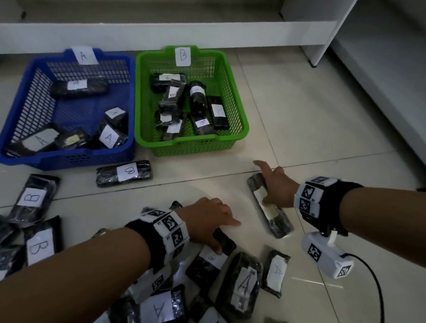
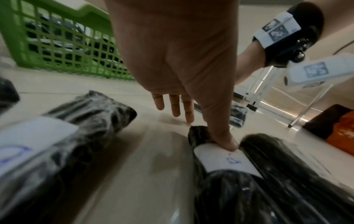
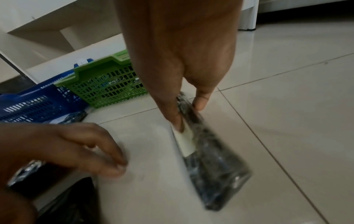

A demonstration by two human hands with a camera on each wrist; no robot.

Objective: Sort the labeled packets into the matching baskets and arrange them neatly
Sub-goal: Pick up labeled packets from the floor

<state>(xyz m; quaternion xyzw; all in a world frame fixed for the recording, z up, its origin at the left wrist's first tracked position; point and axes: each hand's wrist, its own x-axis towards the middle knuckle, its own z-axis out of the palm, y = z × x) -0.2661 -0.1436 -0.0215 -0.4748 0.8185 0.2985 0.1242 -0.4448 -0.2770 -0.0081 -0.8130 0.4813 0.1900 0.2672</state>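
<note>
The packet (image 1: 268,205) on the floor lies directly under the right hand (image 1: 277,187), its long axis running from the fingertips back past the wrist; thumb and fingers pinch its near end, label unreadable. The left hand (image 1: 207,218) pinches another packet (image 1: 212,257), seemingly marked B, at its label. The green basket (image 1: 229,61) lies ahead-left of the right hand, the blue basket (image 1: 19,102) beyond it.
</note>
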